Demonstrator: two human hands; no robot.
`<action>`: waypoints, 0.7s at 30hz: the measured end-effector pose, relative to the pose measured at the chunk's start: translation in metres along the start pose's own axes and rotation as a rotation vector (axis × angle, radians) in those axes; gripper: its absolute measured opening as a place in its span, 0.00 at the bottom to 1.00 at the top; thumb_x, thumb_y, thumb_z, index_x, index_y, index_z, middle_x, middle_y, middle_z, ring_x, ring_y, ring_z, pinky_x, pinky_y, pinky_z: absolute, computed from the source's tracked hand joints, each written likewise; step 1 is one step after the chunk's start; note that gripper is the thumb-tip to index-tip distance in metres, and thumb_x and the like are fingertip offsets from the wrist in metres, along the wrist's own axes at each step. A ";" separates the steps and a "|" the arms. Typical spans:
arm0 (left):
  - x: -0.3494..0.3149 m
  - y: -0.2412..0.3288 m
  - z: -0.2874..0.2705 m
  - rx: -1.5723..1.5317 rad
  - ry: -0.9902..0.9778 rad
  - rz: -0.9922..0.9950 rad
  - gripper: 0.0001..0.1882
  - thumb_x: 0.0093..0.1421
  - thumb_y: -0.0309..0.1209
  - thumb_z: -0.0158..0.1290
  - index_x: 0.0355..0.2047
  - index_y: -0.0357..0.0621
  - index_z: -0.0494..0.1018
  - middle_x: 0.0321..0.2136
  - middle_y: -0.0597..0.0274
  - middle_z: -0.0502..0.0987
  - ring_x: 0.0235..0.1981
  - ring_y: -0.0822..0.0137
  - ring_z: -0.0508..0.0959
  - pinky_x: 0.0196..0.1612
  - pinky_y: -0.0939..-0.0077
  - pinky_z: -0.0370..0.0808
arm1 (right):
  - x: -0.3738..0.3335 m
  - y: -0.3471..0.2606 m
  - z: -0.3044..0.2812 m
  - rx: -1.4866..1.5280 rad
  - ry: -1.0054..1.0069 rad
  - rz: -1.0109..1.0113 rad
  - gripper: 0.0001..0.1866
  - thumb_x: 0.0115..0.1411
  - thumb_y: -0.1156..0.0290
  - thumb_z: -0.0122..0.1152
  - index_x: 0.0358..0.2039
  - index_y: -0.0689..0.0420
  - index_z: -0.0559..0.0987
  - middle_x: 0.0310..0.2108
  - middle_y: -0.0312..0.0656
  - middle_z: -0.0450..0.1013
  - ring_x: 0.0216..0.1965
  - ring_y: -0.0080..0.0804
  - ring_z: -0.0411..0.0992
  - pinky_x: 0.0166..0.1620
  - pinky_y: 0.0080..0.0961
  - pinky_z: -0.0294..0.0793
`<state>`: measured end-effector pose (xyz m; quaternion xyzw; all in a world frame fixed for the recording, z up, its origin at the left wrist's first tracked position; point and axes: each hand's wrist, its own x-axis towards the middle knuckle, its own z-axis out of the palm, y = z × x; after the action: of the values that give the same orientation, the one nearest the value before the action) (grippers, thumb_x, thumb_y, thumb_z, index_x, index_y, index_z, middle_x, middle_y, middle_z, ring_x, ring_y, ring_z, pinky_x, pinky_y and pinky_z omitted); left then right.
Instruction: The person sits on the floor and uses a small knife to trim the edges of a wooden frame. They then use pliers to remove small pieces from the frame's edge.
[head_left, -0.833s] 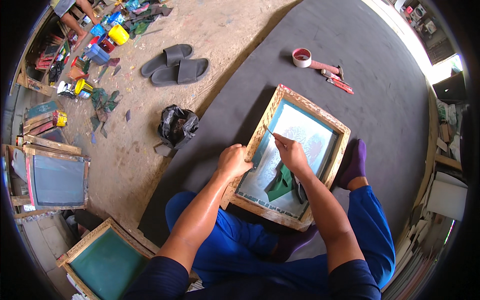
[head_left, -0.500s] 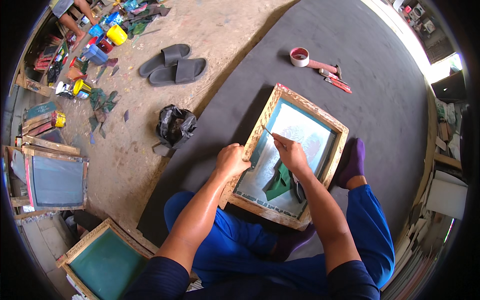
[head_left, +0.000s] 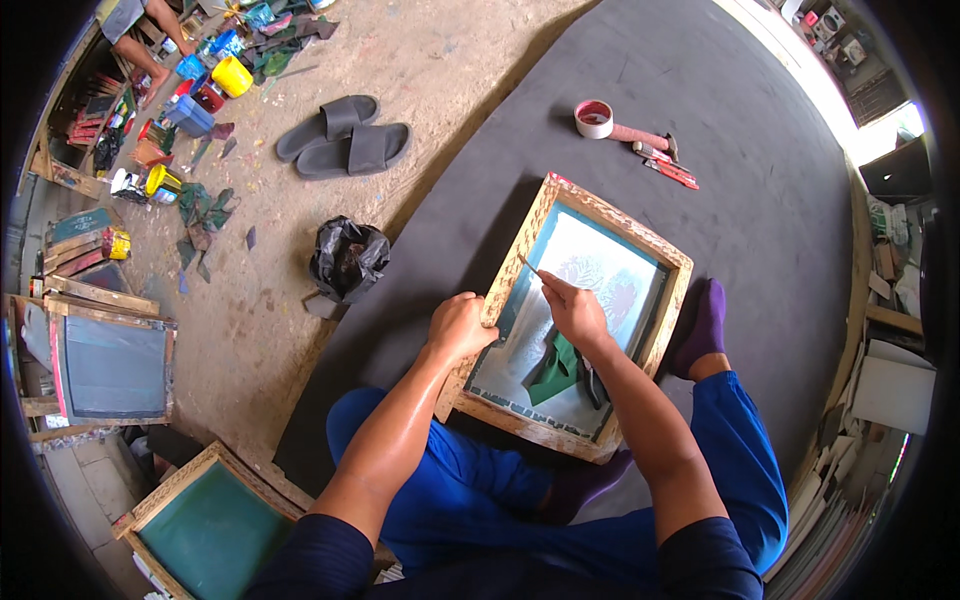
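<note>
Head view, one frame. Frame (head_left: pixel 585 315): square, rough pale wood, translucent mesh, sits right of centre on a dark grey mat (head_left: pixel 760 210), tilted like a diamond. Mesh shows faint leafy print shapes in the middle and blue-green film along the edges.

Left hand (head_left: pixel 458 328): fingers clenched over the frame's left rail, gripping the wood. Right hand (head_left: pixel 574 308): fingers pinched on a thin pale stick (head_left: pixel 530 266), tip on the mesh near the upper-left inner edge. Green scrap (head_left: pixel 556 368), folded and soft-looking, lies on the mesh just below the right hand.

Person sits on the mat, blue trousers, purple sock (head_left: pixel 702 322) just right of the frame.

Upper mat: one tape roll (head_left: pixel 594 118), round, red rim with pale core; beside it a few small red-handled tools (head_left: pixel 662 160), count unclear.

Bare sandy floor (head_left: pixel 450 70), upper left: two grey slides (head_left: pixel 345 138), side by side, rubbery. One black plastic bag (head_left: pixel 347 260), crumpled and glossy, at the mat edge left of the frame.

Left edge: one more wood frame, grey mesh (head_left: pixel 110 365). Lower left: one wood frame, teal mesh (head_left: pixel 215 525). So three frames clearly counted; more stacked wood at far left, too small to count.

Top left: clutter of small pots, yellow tub (head_left: pixel 231 76) among them, green scraps scattered around. Another person's legs (head_left: pixel 150 40) at the top-left corner.
</note>
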<state>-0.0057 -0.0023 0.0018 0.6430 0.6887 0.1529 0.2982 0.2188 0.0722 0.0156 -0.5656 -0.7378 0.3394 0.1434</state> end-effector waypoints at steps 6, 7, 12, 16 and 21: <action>0.002 0.011 -0.006 -0.014 -0.009 0.014 0.18 0.45 0.36 0.67 0.32 0.35 0.82 0.34 0.47 0.81 0.38 0.46 0.83 0.44 0.53 0.81 | 0.009 0.033 0.014 0.277 -0.039 0.045 0.17 0.71 0.63 0.59 0.57 0.46 0.83 0.43 0.58 0.81 0.45 0.57 0.81 0.49 0.41 0.80; 0.001 0.009 -0.005 -0.019 -0.004 0.016 0.18 0.45 0.36 0.67 0.32 0.35 0.82 0.34 0.47 0.81 0.38 0.45 0.83 0.44 0.53 0.81 | 0.011 0.031 0.012 0.330 -0.074 0.064 0.16 0.71 0.63 0.59 0.57 0.47 0.83 0.43 0.58 0.81 0.45 0.57 0.81 0.49 0.41 0.80; 0.000 0.000 -0.002 -0.016 0.027 0.013 0.19 0.44 0.39 0.70 0.32 0.38 0.83 0.32 0.48 0.80 0.37 0.44 0.82 0.43 0.52 0.80 | 0.004 0.005 -0.001 0.099 -0.026 -0.003 0.17 0.72 0.64 0.58 0.56 0.55 0.83 0.42 0.55 0.83 0.44 0.45 0.84 0.49 0.36 0.80; 0.003 0.004 0.002 -0.009 0.024 0.020 0.19 0.44 0.39 0.70 0.33 0.39 0.83 0.32 0.48 0.81 0.37 0.44 0.82 0.43 0.52 0.80 | 0.016 0.038 0.009 0.282 -0.060 -0.033 0.18 0.72 0.64 0.57 0.58 0.56 0.82 0.41 0.51 0.84 0.42 0.39 0.84 0.46 0.35 0.80; 0.001 0.009 -0.007 -0.043 0.002 0.029 0.18 0.45 0.36 0.67 0.33 0.36 0.82 0.33 0.47 0.81 0.38 0.45 0.83 0.45 0.53 0.81 | 0.017 0.028 -0.004 0.378 -0.186 0.135 0.19 0.73 0.63 0.57 0.59 0.56 0.81 0.42 0.49 0.85 0.40 0.36 0.83 0.47 0.33 0.79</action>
<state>-0.0022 0.0011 0.0123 0.6461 0.6762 0.1728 0.3090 0.2363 0.0931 -0.0036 -0.5430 -0.6316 0.5312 0.1549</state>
